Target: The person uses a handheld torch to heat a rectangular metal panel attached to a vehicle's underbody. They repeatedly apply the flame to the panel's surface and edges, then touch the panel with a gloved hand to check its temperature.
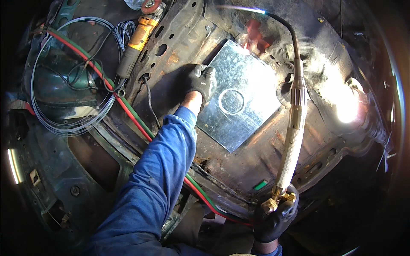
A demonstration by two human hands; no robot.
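A square sheet of shiny bare metal (pixel 250 106), with a ring marked on its face, lies tilted on the rusty car body panel. My left hand (pixel 202 81), in a dark glove with grey fingertips, grips its left edge with curled fingers. My right hand (pixel 277 215), gloved in black, is closed around the brass valve end of a gas torch (pixel 294 128). The torch stands nearly upright in view, its bent neck reaching past the sheet's right side. At its tip burns a narrow bright flame (pixel 256 10) pointing left, apart from the sheet.
A yellow and grey angle grinder (pixel 141 38) rests at upper left, beside a coil of grey wire (pixel 38 106). Red and green twin hoses (pixel 128 112) cross beneath my left forearm. On the right a work lamp (pixel 348 109) glares. A small green piece (pixel 260 185) lies near my right hand.
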